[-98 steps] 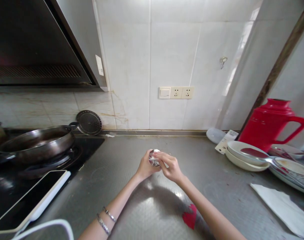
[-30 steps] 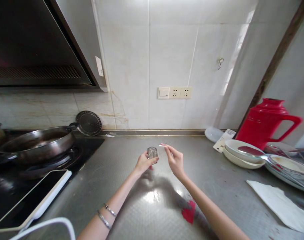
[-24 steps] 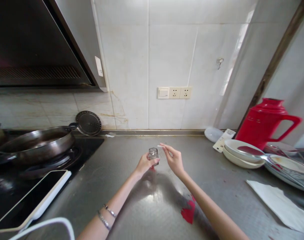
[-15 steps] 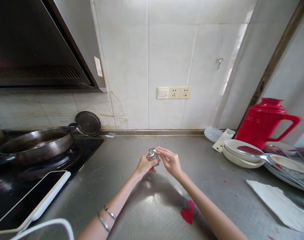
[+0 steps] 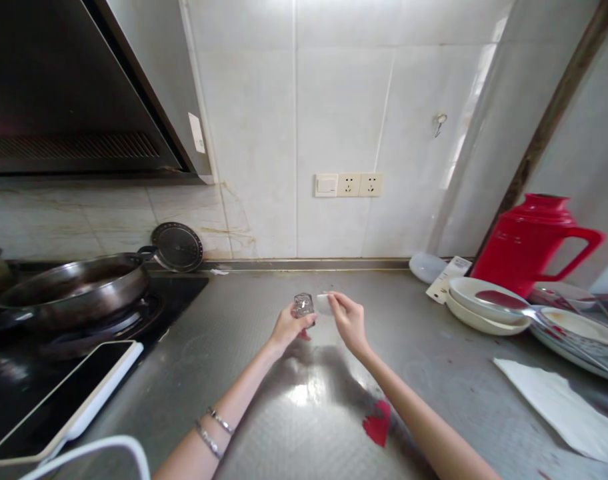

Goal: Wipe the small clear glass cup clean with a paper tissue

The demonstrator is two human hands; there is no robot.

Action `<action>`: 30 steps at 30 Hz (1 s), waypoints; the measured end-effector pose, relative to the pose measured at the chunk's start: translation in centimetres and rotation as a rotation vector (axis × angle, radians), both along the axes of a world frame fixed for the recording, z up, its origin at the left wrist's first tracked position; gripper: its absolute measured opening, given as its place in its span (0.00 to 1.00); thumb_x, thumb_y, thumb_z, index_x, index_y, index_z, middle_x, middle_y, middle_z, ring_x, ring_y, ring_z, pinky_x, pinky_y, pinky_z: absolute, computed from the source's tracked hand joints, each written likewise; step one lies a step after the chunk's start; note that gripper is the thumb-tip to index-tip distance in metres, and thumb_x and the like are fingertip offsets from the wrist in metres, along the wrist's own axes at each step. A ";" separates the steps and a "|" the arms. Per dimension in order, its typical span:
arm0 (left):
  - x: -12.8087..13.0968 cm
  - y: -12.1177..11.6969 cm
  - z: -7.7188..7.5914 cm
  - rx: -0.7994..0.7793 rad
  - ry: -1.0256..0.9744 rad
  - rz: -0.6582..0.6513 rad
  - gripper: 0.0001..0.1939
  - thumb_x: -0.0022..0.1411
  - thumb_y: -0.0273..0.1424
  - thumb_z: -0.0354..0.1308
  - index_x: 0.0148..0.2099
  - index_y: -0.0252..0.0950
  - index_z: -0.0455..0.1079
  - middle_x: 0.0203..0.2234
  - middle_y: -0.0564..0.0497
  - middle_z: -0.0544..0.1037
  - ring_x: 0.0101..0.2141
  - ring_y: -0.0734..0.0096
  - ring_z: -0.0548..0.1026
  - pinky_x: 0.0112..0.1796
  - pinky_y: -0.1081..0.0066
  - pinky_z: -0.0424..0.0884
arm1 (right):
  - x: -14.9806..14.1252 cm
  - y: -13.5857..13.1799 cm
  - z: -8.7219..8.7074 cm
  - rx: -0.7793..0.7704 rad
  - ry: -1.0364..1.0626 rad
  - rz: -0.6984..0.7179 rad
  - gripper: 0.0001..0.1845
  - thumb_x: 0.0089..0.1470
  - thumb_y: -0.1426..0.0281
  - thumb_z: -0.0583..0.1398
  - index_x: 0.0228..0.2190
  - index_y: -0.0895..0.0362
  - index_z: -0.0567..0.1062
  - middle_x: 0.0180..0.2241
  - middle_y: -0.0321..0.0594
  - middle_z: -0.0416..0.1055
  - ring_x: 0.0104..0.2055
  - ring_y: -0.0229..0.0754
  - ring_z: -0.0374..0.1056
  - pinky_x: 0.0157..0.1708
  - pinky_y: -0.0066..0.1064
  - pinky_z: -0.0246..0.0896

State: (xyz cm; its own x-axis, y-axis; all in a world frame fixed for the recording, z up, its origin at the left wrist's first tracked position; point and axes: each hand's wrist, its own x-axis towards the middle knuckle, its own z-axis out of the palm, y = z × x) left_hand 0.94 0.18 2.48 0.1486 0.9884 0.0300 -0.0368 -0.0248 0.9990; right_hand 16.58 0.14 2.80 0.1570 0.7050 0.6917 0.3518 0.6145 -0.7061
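My left hand point(image 5: 287, 328) is closed around a small clear faceted glass container point(image 5: 303, 305), held over the middle of the steel counter point(image 5: 254, 400). Just to its right, my right hand point(image 5: 350, 320) pinches a small, thin white piece point(image 5: 325, 304) between thumb and fingers. A narrow gap separates this piece from the glass. I cannot tell whether the white piece is a lid or a bit of tissue. What is inside the glass cannot be made out.
On the left, a steel pan point(image 5: 79, 287) sits on the black stove, with a phone point(image 5: 64, 403) in front. To the right stand a red thermos jug point(image 5: 521, 250), stacked white bowls point(image 5: 479, 320) and a white paper sheet point(image 5: 549, 403). A red patch point(image 5: 378, 423) shows on the counter.
My right hand has drawn away to the right from the glass, and the white piece now shows in its fingers. My left hand, still holding the glass, has shifted slightly left.
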 end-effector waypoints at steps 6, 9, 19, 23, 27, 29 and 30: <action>0.4 -0.5 0.2 0.000 -0.005 -0.062 0.24 0.42 0.39 0.68 0.39 0.32 0.67 0.26 0.54 0.71 0.18 0.81 0.66 0.19 0.75 0.70 | 0.4 1.7 -0.2 -0.299 0.208 0.177 0.24 0.51 0.52 0.57 0.33 0.60 0.79 0.31 0.44 0.77 0.34 0.46 0.71 0.32 0.32 0.65; 0.5 -0.7 0.3 -0.020 -0.006 -0.071 0.24 0.42 0.38 0.68 0.40 0.32 0.67 0.25 0.54 0.71 0.18 0.80 0.67 0.20 0.73 0.72 | 0.2 1.5 0.1 -0.417 0.308 0.339 0.24 0.48 0.51 0.60 0.35 0.58 0.79 0.39 0.46 0.76 0.40 0.48 0.71 0.36 0.35 0.67; 0.4 -0.5 -0.3 -0.015 -0.042 -0.100 0.28 0.41 0.40 0.70 0.43 0.31 0.68 0.28 0.51 0.72 0.24 0.75 0.70 0.21 0.73 0.73 | -0.2 0.5 0.1 -0.495 0.276 0.648 0.22 0.48 0.59 0.63 0.45 0.53 0.73 0.44 0.41 0.73 0.43 0.44 0.70 0.38 0.31 0.67; 0.5 -0.3 -0.8 -0.015 -0.052 -0.108 0.31 0.41 0.44 0.69 0.45 0.32 0.67 0.26 0.53 0.70 0.21 0.78 0.67 0.21 0.70 0.74 | 0.0 0.6 -0.1 -0.530 0.307 0.726 0.24 0.46 0.64 0.64 0.46 0.52 0.70 0.41 0.39 0.74 0.40 0.43 0.71 0.36 0.31 0.67; 0.3 0.0 -1.0 -0.027 -0.062 -0.120 0.34 0.42 0.45 0.68 0.48 0.34 0.65 0.27 0.54 0.69 0.21 0.79 0.67 0.21 0.70 0.74 | -0.2 0.4 0.0 -0.525 0.333 0.706 0.24 0.45 0.64 0.65 0.45 0.53 0.70 0.40 0.39 0.74 0.39 0.42 0.71 0.35 0.30 0.67; 0.2 0.1 -1.1 -0.031 -0.077 -0.147 0.35 0.43 0.45 0.68 0.51 0.36 0.62 0.28 0.54 0.69 0.21 0.80 0.67 0.22 0.71 0.74 | -0.4 0.4 0.1 -0.528 0.343 0.676 0.24 0.44 0.63 0.66 0.45 0.54 0.71 0.40 0.39 0.74 0.39 0.42 0.71 0.35 0.30 0.67; 0.1 0.2 -1.1 -0.031 -0.084 -0.171 0.37 0.44 0.44 0.68 0.53 0.38 0.60 0.28 0.54 0.69 0.21 0.80 0.67 0.22 0.71 0.74 | -0.4 0.4 0.2 -0.536 0.350 0.659 0.24 0.44 0.63 0.66 0.44 0.54 0.71 0.40 0.39 0.74 0.38 0.42 0.71 0.35 0.30 0.67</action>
State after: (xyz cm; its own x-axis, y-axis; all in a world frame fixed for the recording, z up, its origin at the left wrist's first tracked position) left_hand 1.04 0.39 1.36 0.3129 0.9496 0.0194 -0.1211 0.0197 0.9924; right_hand 16.16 0.56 2.96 -0.2514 0.9389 0.2349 -0.2413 0.1742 -0.9547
